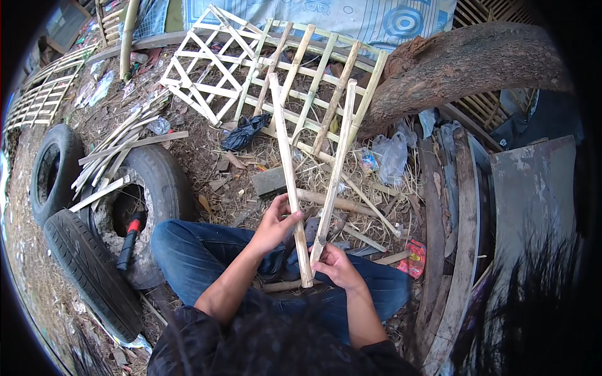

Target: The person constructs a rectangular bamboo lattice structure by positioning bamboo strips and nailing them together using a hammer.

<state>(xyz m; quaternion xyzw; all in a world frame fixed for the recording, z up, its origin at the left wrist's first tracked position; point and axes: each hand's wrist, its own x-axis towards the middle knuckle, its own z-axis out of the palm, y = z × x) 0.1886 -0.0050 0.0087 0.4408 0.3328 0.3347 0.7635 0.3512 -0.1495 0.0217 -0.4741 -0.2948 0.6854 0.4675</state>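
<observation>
Two long, pale bamboo strips rise from my hands in a narrow V above my crossed legs. My left hand [276, 224] is closed around the lower part of the left bamboo strip [287, 163], its thumb lying along the front. Near its bottom end, the right bamboo strip [336, 169] is pinched in my right hand [337, 266]. The lower ends lie close together, while the tops stand apart. Beyond them a bamboo lattice panel [307, 62] lies on the ground, partly hidden behind the strips.
Several old tires [166, 182] lie at left, with a hammer-like tool with a red-and-black handle [130, 241] and loose bamboo slats [119, 144] on them. A thick log [476, 66] lies at far right, above weathered planks [461, 250]. A grey block [269, 182] sits ahead of my legs.
</observation>
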